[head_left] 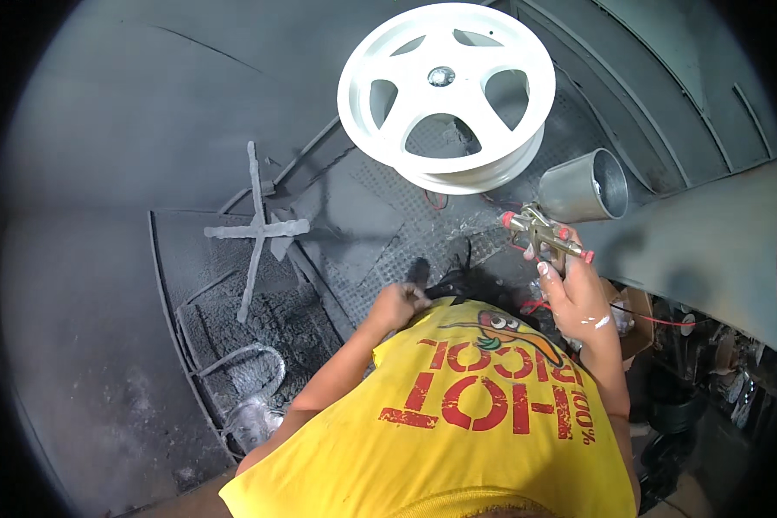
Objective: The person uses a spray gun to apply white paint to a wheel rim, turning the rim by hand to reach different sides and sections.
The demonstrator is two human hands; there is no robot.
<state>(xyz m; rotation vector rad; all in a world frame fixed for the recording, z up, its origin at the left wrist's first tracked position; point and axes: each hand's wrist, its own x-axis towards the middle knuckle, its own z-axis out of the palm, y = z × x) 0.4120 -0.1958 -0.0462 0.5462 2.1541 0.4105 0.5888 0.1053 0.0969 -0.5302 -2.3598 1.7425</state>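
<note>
My right hand [572, 293] is wrapped round a metal spray gun [544, 235] with red knobs, its front end pointing left. A silver paint cup [570, 188] is mounted on the gun. White smears mark my thumb and wrist. Just above and left of the gun, a white five-spoke wheel rim [445, 86] is raised off the floor, its face tilted up; what bears it is hidden. My left hand [397, 305] is by the hem of my yellow shirt [492, 414], its fingers curled. Whether anything is inside them is hidden.
A paint-crusted cross-shaped stand [257, 230] rises at the left. Below it lie a rough dark mat [263, 332] and a bent, crusted loop [272, 358]. A red hose [665, 322] runs at the right, past a cardboard box [634, 315]. Grey walls curve around a tread-patterned floor [406, 250].
</note>
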